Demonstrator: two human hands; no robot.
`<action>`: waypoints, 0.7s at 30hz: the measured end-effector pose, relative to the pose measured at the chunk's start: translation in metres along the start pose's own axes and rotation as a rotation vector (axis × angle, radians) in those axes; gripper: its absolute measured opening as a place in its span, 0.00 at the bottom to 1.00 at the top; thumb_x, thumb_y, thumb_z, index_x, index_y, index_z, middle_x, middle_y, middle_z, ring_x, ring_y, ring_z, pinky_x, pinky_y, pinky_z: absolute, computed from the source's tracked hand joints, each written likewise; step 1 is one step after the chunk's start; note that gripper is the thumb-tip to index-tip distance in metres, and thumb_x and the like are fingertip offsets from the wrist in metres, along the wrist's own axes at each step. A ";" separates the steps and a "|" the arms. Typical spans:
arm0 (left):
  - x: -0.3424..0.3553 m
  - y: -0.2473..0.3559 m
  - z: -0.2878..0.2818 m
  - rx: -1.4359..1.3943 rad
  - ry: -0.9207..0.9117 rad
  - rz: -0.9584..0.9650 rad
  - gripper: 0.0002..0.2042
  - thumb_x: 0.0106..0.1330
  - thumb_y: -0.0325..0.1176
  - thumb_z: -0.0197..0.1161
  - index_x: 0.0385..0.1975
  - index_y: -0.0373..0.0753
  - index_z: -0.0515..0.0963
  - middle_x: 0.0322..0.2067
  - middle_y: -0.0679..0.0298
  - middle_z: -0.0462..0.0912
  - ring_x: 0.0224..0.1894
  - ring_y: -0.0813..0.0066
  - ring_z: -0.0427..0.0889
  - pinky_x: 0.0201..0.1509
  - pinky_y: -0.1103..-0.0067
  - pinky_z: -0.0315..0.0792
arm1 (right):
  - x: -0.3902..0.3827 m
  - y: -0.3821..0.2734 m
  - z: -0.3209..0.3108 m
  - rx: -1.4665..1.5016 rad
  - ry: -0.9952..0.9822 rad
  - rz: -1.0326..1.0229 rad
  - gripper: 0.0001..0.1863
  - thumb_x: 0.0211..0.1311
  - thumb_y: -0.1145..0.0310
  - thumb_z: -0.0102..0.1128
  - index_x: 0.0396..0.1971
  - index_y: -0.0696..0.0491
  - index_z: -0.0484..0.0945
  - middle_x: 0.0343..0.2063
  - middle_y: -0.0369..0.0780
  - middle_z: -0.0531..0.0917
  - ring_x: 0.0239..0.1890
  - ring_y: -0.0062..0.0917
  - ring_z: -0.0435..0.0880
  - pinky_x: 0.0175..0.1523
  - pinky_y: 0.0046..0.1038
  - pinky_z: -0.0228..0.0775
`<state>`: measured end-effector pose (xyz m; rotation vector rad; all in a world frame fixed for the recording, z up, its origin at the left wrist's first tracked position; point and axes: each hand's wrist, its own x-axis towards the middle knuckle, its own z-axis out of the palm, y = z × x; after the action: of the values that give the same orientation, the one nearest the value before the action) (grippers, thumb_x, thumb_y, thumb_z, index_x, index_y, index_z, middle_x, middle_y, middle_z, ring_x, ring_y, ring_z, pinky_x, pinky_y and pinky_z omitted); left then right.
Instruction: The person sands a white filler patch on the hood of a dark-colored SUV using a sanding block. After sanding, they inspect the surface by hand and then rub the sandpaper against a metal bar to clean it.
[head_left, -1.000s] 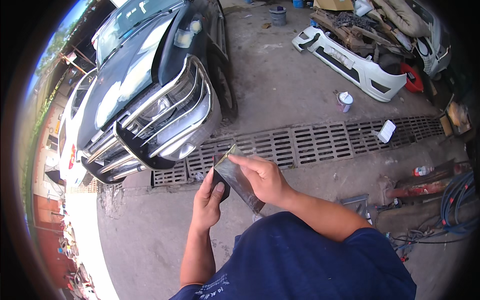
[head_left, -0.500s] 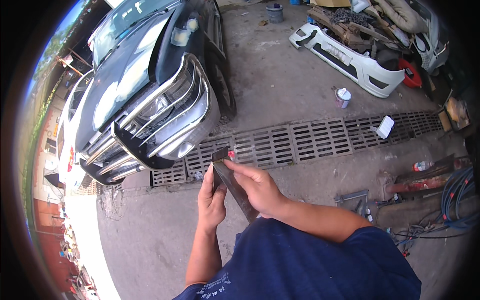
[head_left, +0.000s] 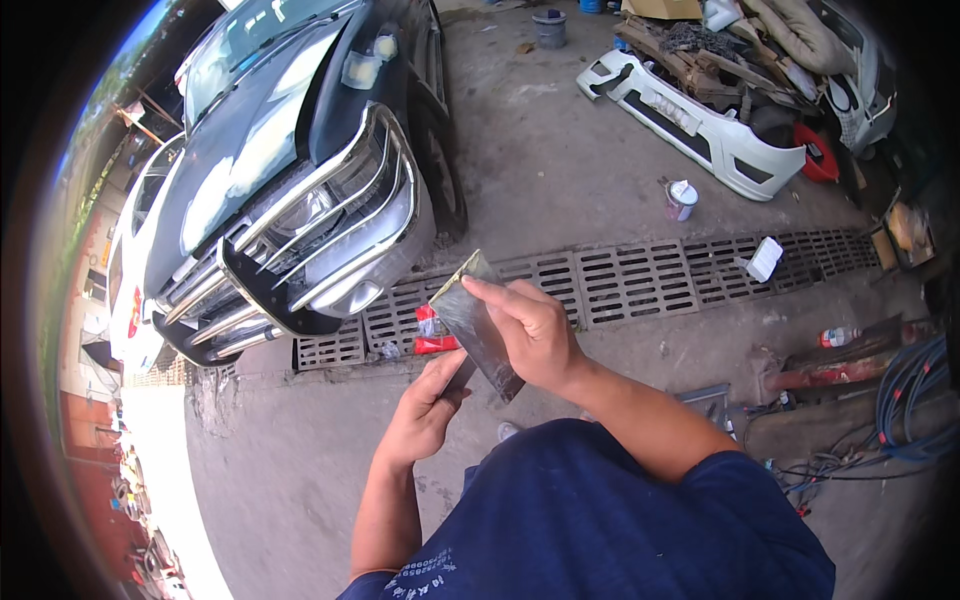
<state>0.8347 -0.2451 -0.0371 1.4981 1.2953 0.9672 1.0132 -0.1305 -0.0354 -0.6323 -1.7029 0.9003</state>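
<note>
My right hand is closed on a thin, grey metal plate with a yellowish upper edge, its thumb near the top. My left hand, lower and to the left, grips a dark flat piece, partly hidden behind the plate. Just beyond its fingertips is a red item with a pale middle; I cannot tell whether it joins the dark piece. Ahead of my hands stands a dark vehicle with pale patches on hood and fender, and a chrome front guard.
A slotted drain grate crosses the floor. Right are a white bumper, a paint can, a white block, a scrap pile, a coiled hose and a red metal piece. A white car stands left.
My right hand has raised the plate and tilted it. My left hand has shifted down from the plate's top, and more of the red item now shows between them.
</note>
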 end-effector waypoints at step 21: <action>0.000 -0.004 -0.005 -0.123 -0.309 -0.247 0.23 0.71 0.30 0.52 0.66 0.38 0.61 0.54 0.57 0.73 0.50 0.69 0.77 0.52 0.70 0.76 | 0.023 0.006 -0.023 -0.254 -0.321 -0.278 0.19 0.60 0.73 0.58 0.50 0.40 0.81 0.23 0.40 0.70 0.22 0.33 0.75 0.28 0.31 0.71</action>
<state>0.8291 -0.2446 -0.0391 1.2978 1.1420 0.6164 1.0278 -0.1037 -0.0237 -0.4146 -2.1558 0.6148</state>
